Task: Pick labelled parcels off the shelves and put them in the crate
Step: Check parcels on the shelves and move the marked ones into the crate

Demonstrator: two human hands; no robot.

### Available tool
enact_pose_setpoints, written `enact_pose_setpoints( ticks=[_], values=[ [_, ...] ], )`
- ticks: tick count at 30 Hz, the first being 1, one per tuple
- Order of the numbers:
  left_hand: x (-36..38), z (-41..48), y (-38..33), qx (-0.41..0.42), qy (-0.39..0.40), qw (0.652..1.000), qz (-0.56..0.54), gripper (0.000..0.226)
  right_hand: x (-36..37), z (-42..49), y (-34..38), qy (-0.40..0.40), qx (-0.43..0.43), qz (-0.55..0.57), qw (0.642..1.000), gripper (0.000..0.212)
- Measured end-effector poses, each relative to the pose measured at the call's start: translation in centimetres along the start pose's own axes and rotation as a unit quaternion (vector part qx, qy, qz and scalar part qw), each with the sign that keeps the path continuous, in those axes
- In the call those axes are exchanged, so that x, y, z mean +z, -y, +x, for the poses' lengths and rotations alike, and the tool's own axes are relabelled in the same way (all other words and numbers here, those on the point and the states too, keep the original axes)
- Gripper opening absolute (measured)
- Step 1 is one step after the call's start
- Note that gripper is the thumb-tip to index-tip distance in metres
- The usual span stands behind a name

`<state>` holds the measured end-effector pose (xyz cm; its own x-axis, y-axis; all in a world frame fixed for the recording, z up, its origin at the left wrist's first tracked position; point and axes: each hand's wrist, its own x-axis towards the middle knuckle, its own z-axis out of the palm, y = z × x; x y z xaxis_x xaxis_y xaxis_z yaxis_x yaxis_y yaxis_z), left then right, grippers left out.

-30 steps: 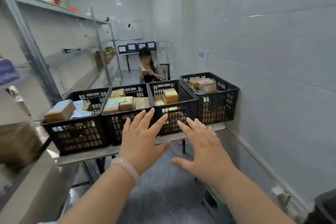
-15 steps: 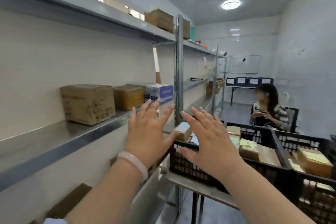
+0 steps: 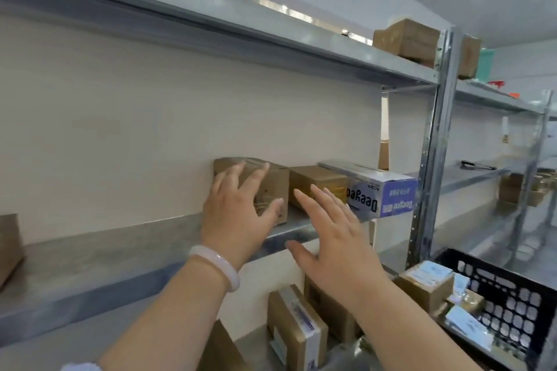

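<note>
Box (image 3: 278,184) sits dead ahead of the left hand (image 3: 241,217), near the shelf (image 3: 120,250) front edge; both hands are splayed open, holding nothing, right hand (image 3: 334,247) just beside and lower.

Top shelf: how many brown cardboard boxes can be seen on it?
2. One brown box stands left of the steel upright, a second box just right of it; more may sit hidden.
</note>
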<state>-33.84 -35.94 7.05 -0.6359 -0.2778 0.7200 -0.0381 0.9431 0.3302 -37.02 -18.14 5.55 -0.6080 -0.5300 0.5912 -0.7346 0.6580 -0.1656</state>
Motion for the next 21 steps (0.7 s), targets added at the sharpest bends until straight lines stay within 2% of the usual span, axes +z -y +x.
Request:
enact_pose_setpoints(
  ticks=[5,9,11,15,21],
  values=[
    [2.2,3.9,0.8,-0.118,-0.011,0.993,-0.011,0.067,0.7,3.5,-2.8,0.002,-0.055,0.041,0.998,0.075],
    [3.3,6.5,1.4,-0.235,-0.029,0.964,-0.118,0.07,1.3,5.3,-5.3,0.006,-0.082,0.072,0.994,0.075],
    [3.8,7.6,1.6,-0.267,-0.034,0.952,-0.149,0.072,1.6,5.9,-6.3,0.011,-0.096,0.091,0.991,0.073],
    [4.6,8.2,1.4,-0.282,-0.002,0.948,-0.148,0.063,2.1,6.9,-7.6,0.024,-0.116,0.115,0.986,0.071],
    [4.7,6.5,1.1,-0.261,-0.072,0.951,-0.148,0.055,2.8,7.6,-8.6,0.046,-0.127,0.16,0.978,0.068]
  ],
)
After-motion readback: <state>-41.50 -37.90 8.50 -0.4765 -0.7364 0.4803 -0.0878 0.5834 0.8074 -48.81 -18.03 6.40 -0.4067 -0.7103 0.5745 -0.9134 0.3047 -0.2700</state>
